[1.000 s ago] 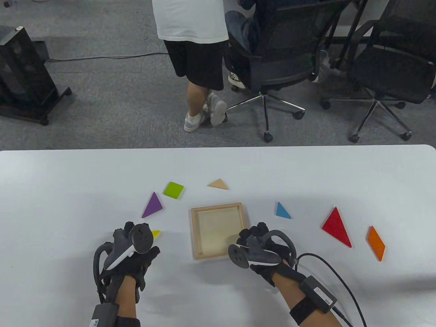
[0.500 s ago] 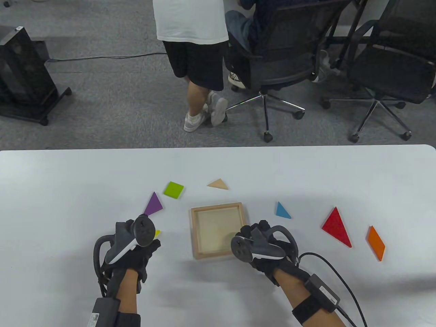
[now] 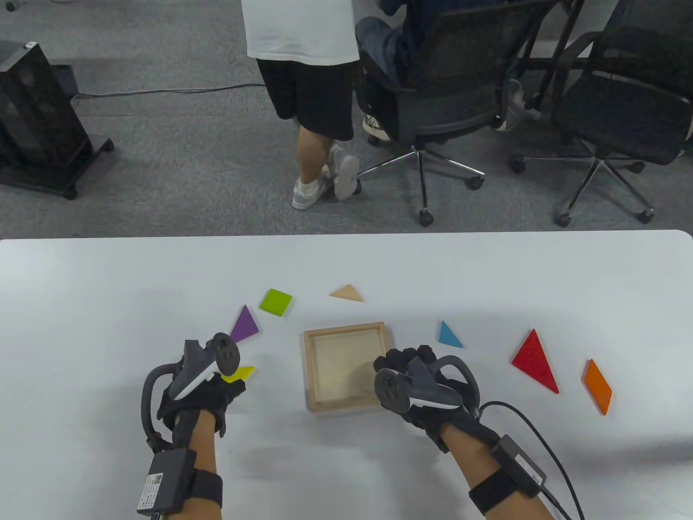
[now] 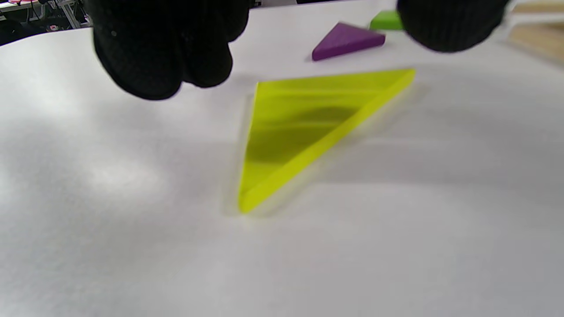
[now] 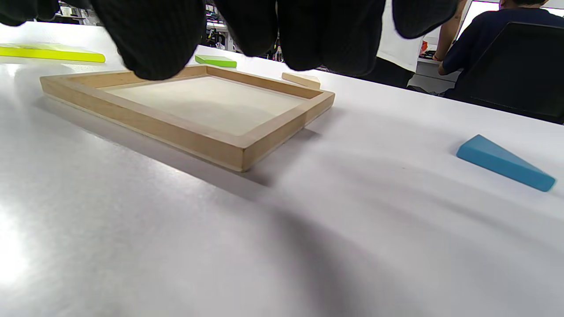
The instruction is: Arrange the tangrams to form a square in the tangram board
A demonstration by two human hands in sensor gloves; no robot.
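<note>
Left hand [image 3: 203, 387], fingers apart and empty, poised over flat yellow triangular tangram piece [image 4: 304, 127] just beneath fingertips, probably for pickup. Right hand [image 3: 419, 387], loosely spread, gripping nothing, parked beside empty square wooden tangram board [image 3: 346, 330], likely steadying it.

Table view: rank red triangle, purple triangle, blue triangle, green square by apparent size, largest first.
1. Red triangle, clearly largest.
2. Purple triangle.
3. Green square and blue triangle look close in area; not ranking them. The square lies slightly farther from the camera.
</note>
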